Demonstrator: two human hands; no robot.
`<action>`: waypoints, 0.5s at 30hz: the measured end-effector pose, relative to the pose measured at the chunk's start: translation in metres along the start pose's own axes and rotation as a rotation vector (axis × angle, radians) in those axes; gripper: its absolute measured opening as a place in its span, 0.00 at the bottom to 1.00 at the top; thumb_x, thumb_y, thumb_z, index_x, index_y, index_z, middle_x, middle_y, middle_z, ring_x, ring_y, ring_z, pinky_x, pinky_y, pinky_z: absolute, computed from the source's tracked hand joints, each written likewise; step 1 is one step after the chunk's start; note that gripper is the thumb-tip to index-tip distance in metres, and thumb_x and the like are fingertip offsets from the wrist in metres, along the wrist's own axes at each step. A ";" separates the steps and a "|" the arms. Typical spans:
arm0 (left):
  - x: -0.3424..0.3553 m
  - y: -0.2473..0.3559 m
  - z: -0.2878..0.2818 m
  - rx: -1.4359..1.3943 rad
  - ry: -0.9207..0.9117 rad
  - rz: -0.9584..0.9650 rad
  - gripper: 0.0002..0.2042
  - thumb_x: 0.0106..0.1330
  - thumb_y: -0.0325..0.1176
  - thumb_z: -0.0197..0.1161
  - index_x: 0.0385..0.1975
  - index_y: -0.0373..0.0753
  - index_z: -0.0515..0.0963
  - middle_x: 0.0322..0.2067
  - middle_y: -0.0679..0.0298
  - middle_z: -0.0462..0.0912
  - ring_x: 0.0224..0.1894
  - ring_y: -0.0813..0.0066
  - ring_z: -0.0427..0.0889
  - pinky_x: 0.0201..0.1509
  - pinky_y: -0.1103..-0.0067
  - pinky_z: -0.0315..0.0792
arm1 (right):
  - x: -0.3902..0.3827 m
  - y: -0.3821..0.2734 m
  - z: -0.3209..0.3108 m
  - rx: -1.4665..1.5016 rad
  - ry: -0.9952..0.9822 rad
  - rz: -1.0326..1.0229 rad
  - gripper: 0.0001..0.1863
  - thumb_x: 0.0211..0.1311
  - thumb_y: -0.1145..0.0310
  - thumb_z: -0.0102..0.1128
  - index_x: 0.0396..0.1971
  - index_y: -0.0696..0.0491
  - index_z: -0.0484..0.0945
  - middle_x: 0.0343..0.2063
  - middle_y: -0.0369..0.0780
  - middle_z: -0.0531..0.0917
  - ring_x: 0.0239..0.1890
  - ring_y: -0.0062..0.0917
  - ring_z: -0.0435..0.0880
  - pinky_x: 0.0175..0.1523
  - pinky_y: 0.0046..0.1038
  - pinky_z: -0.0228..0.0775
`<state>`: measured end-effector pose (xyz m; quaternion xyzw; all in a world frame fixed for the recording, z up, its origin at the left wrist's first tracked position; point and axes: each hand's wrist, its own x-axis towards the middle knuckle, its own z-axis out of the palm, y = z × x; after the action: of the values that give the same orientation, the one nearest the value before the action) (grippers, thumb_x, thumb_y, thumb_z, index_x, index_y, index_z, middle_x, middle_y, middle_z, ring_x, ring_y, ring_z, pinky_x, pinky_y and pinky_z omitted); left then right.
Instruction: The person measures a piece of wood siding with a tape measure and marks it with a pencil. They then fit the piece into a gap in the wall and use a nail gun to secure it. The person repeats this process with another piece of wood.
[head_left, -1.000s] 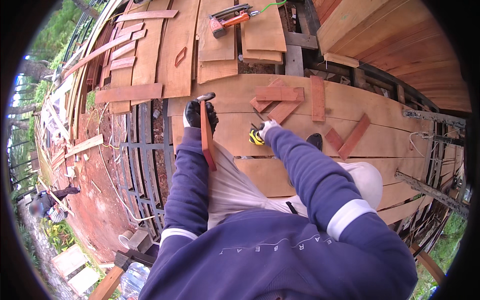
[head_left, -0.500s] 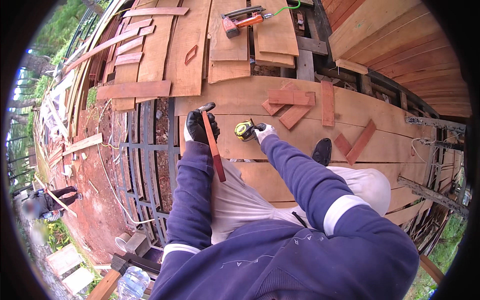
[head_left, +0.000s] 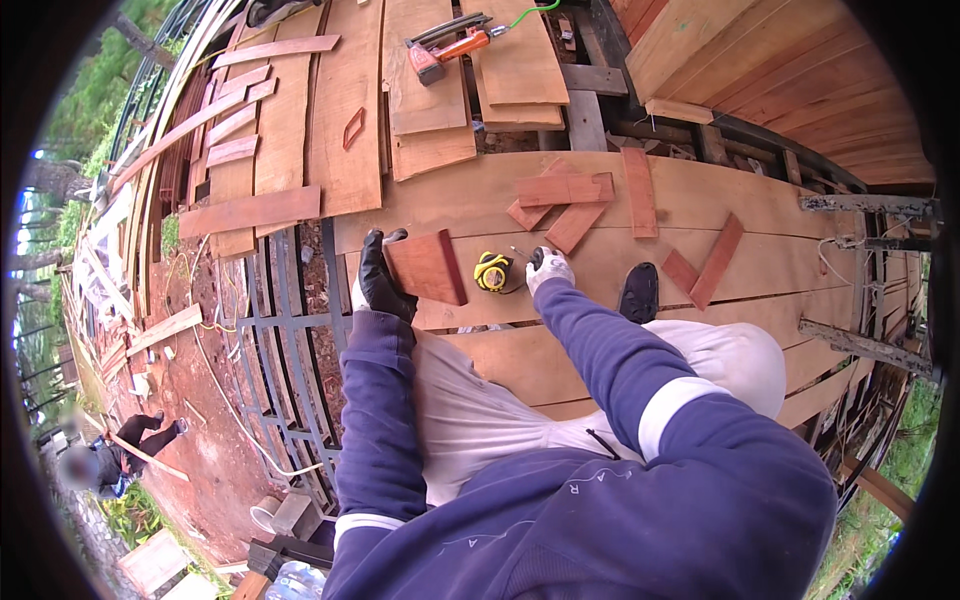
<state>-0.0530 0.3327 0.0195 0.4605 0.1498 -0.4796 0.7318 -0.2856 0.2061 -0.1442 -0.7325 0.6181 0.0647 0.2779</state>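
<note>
My left hand [head_left: 384, 275], in a black-and-white glove, grips a short reddish-brown board [head_left: 428, 268] by its left edge, its broad face turned up. Just right of that board a yellow-and-black tape measure [head_left: 492, 272] rests on the planks, out of both hands. My right hand [head_left: 550, 268], also gloved, is closed beside the tape measure. A thin pencil-like stick [head_left: 520, 252] pokes out of its fingers; its exact kind is too small to make out.
Several reddish board offcuts [head_left: 580, 205] lie on the plank deck [head_left: 450, 215] ahead. An orange nail gun [head_left: 450, 52] with a green hose sits on far planks. At left, an open dark metal frame [head_left: 285, 330] drops to red soil, where another person [head_left: 130, 450] is.
My right hand has let go of the tape measure, which now lies on the planks, and has shifted slightly right. My left hand has turned the short board from edge-on to face-up.
</note>
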 end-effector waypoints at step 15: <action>0.001 -0.009 -0.002 0.156 0.127 0.250 0.13 0.61 0.45 0.66 0.41 0.50 0.74 0.35 0.69 0.75 0.40 0.72 0.76 0.38 0.68 0.76 | 0.049 0.019 -0.032 0.250 0.302 0.468 0.39 0.49 0.44 0.67 0.55 0.55 0.69 0.50 0.50 0.75 0.51 0.40 0.78 0.54 0.36 0.72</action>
<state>-0.0593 0.3325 0.0129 0.5602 0.0995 -0.3652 0.7368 -0.2998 0.1465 -0.1450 -0.5317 0.8075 -0.0593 0.2484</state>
